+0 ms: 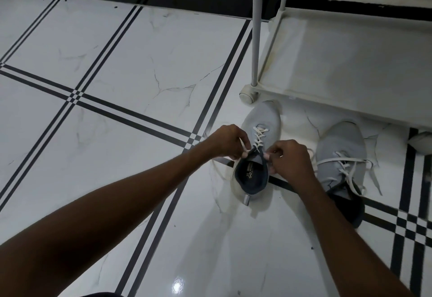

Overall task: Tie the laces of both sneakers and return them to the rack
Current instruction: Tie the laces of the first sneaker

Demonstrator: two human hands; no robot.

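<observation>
Home entryway: glossy tiled floor (131, 67), shoe rack (350, 63), sneakers (259, 133)

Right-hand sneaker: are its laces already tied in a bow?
No, the right sneaker has loose laces trailing onto the floor.

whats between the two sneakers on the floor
In the head view, the right hand and loose lace ends over bare tile; left sneaker, right sneaker.

1. Left hand (228, 141) pinches a lace (243, 145) at the left sneaker's (256, 154) collar.
2. Right hand (288, 160) pinches the lace end opposite, across the tongue.
3. Right sneaker (341, 154) just right of the grip, its laces loose, on the floor (117, 63).
4. Rack (339, 63) beyond the grip, its shelf bare.
</observation>
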